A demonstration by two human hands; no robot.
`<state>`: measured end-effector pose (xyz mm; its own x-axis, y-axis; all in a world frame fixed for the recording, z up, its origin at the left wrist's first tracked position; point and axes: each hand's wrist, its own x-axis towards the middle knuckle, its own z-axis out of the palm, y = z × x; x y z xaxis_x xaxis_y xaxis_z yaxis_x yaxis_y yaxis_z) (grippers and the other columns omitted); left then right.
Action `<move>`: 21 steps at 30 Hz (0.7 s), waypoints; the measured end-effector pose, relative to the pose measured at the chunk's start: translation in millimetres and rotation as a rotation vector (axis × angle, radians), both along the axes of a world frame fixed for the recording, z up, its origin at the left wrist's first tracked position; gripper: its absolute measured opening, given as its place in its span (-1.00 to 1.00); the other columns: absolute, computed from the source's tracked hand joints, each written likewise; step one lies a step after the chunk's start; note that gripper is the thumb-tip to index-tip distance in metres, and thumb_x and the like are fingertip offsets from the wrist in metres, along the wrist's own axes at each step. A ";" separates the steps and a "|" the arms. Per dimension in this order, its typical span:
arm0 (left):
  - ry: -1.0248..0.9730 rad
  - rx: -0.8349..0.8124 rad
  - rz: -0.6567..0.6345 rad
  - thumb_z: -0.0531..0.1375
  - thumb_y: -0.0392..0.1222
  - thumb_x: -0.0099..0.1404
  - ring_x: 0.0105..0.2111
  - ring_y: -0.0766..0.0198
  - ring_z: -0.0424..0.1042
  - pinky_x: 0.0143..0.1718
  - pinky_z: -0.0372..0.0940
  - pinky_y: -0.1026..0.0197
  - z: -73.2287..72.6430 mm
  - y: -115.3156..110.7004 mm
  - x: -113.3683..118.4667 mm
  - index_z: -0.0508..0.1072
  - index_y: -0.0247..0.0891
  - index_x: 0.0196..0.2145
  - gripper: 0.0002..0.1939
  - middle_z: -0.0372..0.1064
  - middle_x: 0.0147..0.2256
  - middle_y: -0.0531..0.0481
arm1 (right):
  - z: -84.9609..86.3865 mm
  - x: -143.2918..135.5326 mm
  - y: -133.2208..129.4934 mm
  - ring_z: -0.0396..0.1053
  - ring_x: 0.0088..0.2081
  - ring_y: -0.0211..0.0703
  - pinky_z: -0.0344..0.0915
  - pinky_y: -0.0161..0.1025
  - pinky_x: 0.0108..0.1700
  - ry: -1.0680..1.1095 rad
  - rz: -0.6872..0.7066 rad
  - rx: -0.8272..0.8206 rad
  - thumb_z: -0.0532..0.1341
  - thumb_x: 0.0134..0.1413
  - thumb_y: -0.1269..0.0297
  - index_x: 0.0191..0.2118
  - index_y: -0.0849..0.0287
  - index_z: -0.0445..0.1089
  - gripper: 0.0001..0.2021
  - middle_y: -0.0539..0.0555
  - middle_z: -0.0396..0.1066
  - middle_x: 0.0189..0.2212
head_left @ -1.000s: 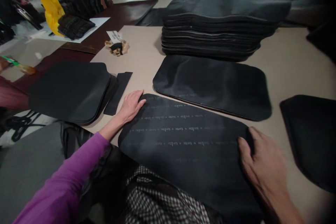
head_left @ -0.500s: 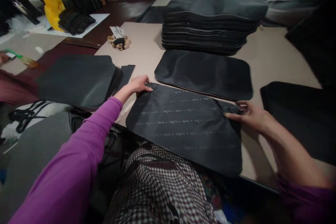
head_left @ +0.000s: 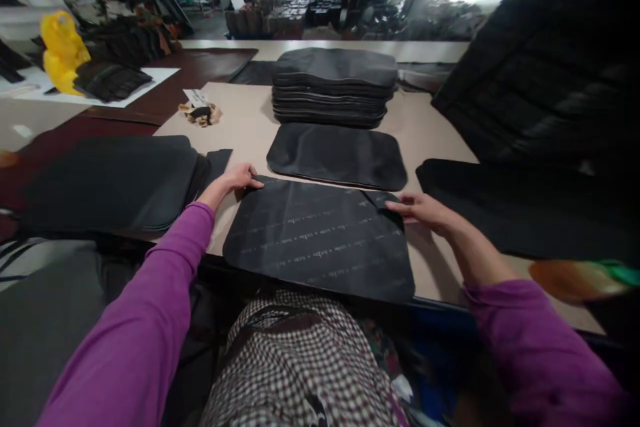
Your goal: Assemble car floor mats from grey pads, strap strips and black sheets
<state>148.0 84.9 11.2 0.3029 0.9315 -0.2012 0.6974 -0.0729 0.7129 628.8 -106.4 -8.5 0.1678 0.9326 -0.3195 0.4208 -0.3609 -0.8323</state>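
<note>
A black sheet (head_left: 320,240) with rounded corners and rows of pale printed lettering lies in front of me, its near edge at the table's front edge. My left hand (head_left: 241,177) pinches its far left corner. At the far right corner my right hand (head_left: 423,209) grips the sheet between thumb and fingers, and the material there is bent up. Just beyond lies a plain black piece (head_left: 337,155) with rounded corners, apart from both hands.
A tall stack of black pieces (head_left: 330,90) stands at the back. More black pieces (head_left: 110,180) are piled left, and others (head_left: 520,207) lie right. A blurred orange-brown and green thing (head_left: 580,280) appears at the near right. A crumpled tan scrap (head_left: 200,113) sits back left.
The view has tilted up, showing more of the room. Both hands keep hold of the sheet's far corners. The orange-brown and green blur has appeared at right.
</note>
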 end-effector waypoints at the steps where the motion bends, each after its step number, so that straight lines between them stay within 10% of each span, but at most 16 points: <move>1: -0.021 -0.006 -0.003 0.57 0.14 -0.22 -0.46 0.29 0.34 -0.38 0.22 0.24 2.6 -3.4 -0.4 0.45 -0.26 -0.26 -0.33 0.38 -0.51 0.10 | 4.4 -1.3 -4.4 0.39 -0.43 -0.24 0.44 -0.27 -0.32 0.074 -0.044 -0.041 0.53 -0.23 -0.23 -0.30 0.23 0.45 -0.39 0.05 0.44 -0.46; 14: -0.423 -0.415 0.305 0.56 0.13 -0.15 -0.45 0.21 0.54 -0.43 0.42 0.25 -22.6 -122.7 -63.2 0.58 -0.24 -0.24 -0.42 0.60 -0.37 -0.03 | -9.2 -52.2 -118.7 0.51 -0.32 -0.08 0.48 -0.22 -0.25 0.459 -0.202 -0.045 0.54 -0.17 -0.11 -0.32 0.22 0.50 -0.51 0.13 0.57 -0.34; 21: -0.432 -0.201 0.348 0.55 0.15 -0.08 -0.32 0.22 0.56 -0.29 0.44 0.29 -1.1 -154.3 -53.6 0.56 -0.22 -0.24 -0.45 0.59 -0.32 0.04 | 5.8 -67.4 -137.4 0.56 -0.07 0.08 0.51 -0.08 -0.01 0.464 -0.214 0.132 0.45 0.03 -0.11 -0.07 0.12 0.51 -0.52 0.13 0.60 -0.09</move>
